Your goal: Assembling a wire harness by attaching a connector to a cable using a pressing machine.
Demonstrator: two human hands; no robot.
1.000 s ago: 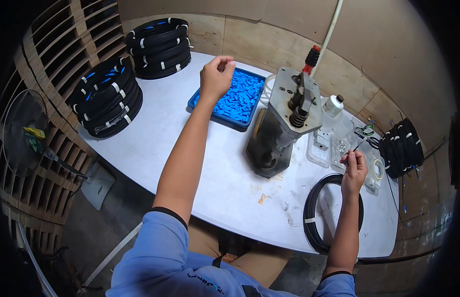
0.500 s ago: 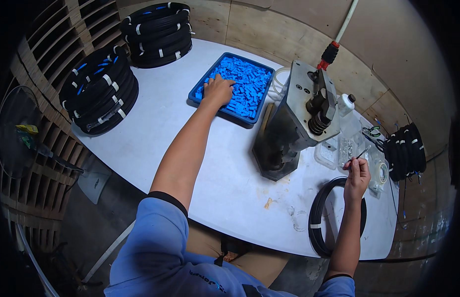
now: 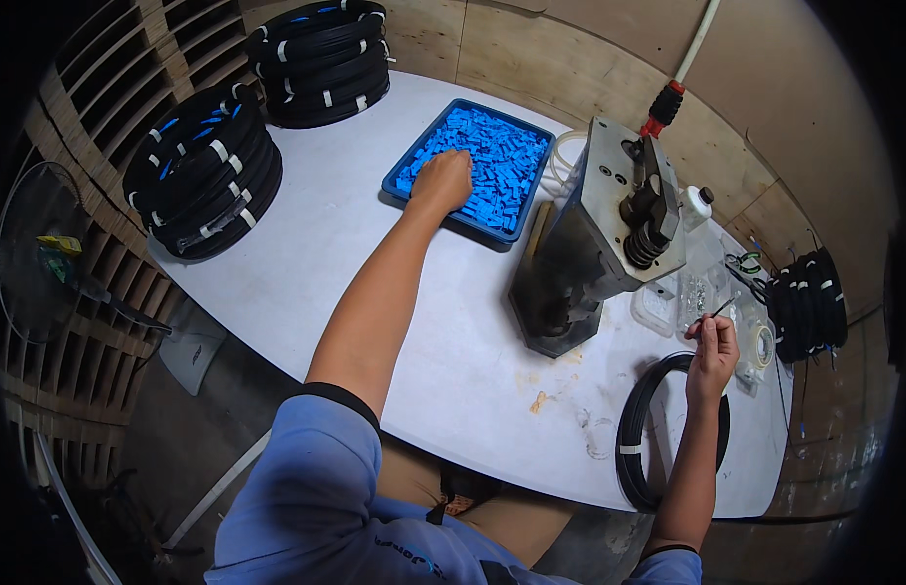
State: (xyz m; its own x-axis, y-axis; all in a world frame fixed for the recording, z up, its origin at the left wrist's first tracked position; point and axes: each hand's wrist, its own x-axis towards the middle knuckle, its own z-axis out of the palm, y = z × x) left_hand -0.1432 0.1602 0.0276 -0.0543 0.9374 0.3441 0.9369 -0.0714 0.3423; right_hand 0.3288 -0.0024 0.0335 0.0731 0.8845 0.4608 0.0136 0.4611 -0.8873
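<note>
At the far middle of the table, my left hand (image 3: 444,181) is inside a dark blue tray (image 3: 505,239) heaped with small blue plastic pieces (image 3: 504,156). Its fingers are curled down among them, and the tips are hidden. On the right, my right hand (image 3: 713,355) pinches a thin black cable (image 3: 724,305) between thumb and fingers, its end pointing up and away. Below this hand lies a coil of black cable (image 3: 632,427), bound with a white band. Between the hands stands a metal hand press (image 3: 560,278) with a lever.
Two stacks of black cable coils (image 3: 204,180) (image 3: 321,73) stand at the left. Behind the right hand are clear plastic boxes (image 3: 658,307), a white bottle (image 3: 697,203), a tape roll (image 3: 763,345) and pliers (image 3: 744,261). More coils (image 3: 809,304) hang beyond the right edge.
My left hand's fingers, spread over the blue pieces before, have curled down into them. My right hand keeps its pinch on the cable. The whole view has shifted slightly.
</note>
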